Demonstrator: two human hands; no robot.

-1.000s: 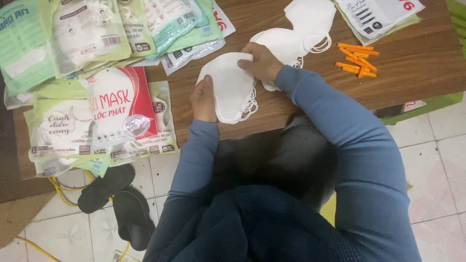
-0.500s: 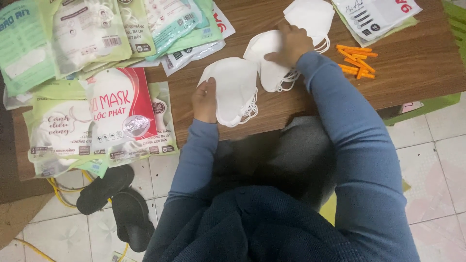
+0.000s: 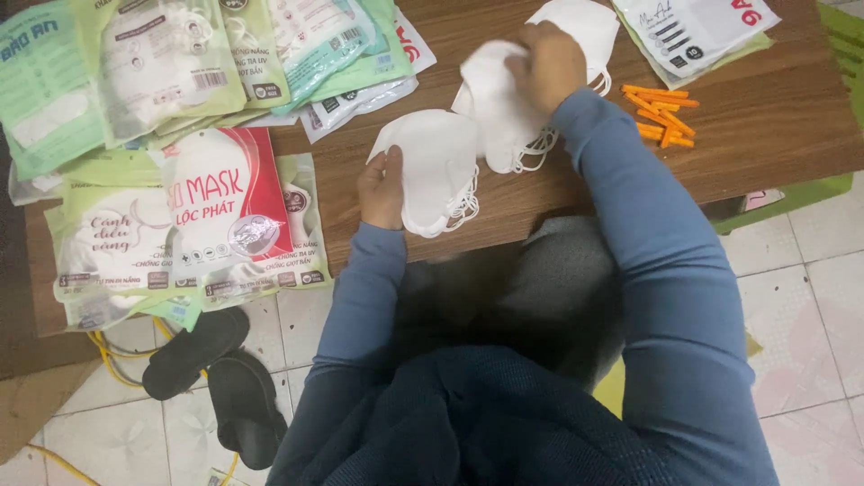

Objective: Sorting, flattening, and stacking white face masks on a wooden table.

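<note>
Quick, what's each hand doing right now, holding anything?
Left hand: closed on the edge of a stack of white face masks.
Right hand: closed on a white face mask, farther back on the wooden table.

The light was soft and even, coming from above, and the scene was moderately bright. The white masks were nearly overexposed, so their folds showed poorly. The glossy packets carried small patches of glare. A dark shadow lay under the edge of the wooden table, over the person's lap. The right hand was slightly blurred. Overall the picture was a little soft, with compression grain, and the corners looked mildly stretched.
</note>
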